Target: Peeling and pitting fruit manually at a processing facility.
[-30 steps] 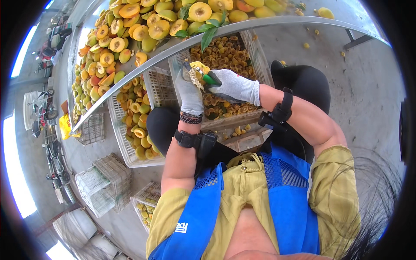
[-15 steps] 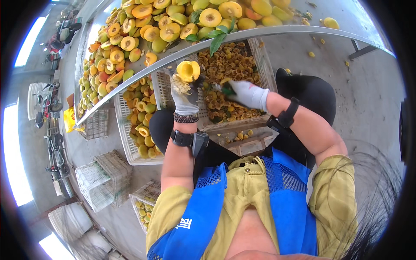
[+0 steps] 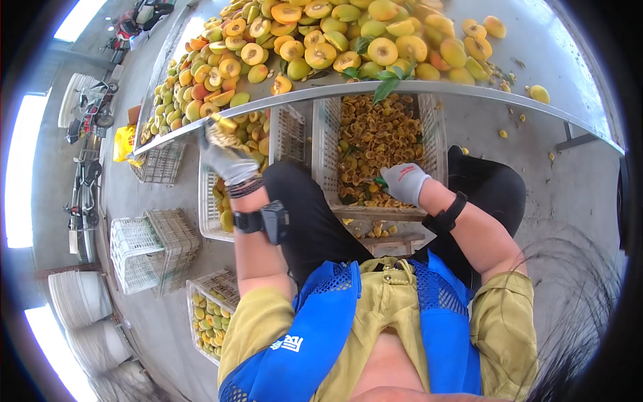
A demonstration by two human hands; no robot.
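My left hand (image 3: 228,157), in a grey glove with yellow-stained fingers, hovers over a white plastic crate (image 3: 288,134) of peach halves, just below the metal table's edge. A yellow peach half (image 3: 224,122) shows at its fingertips, blurred and partly hidden. My right hand (image 3: 406,182), also gloved, is closed round a green-handled tool (image 3: 380,181) whose thin metal end points left. It is above a second crate (image 3: 326,154) filled with brownish-yellow cut-out peach cores (image 3: 375,134), between my knees.
Cut peaches (image 3: 321,55) lie heaped on the metal table (image 3: 529,67), with green leaves (image 3: 387,84) near its edge. Stacked empty crates (image 3: 157,248) and another crate of fruit (image 3: 211,315) stand at left. A low wooden stool (image 3: 395,241) is below the core crate.
My left hand has moved left, from beside the core crate to over the peach crate, with the hollowed half. My right hand has drawn back and down with the tool, away from the fruit.
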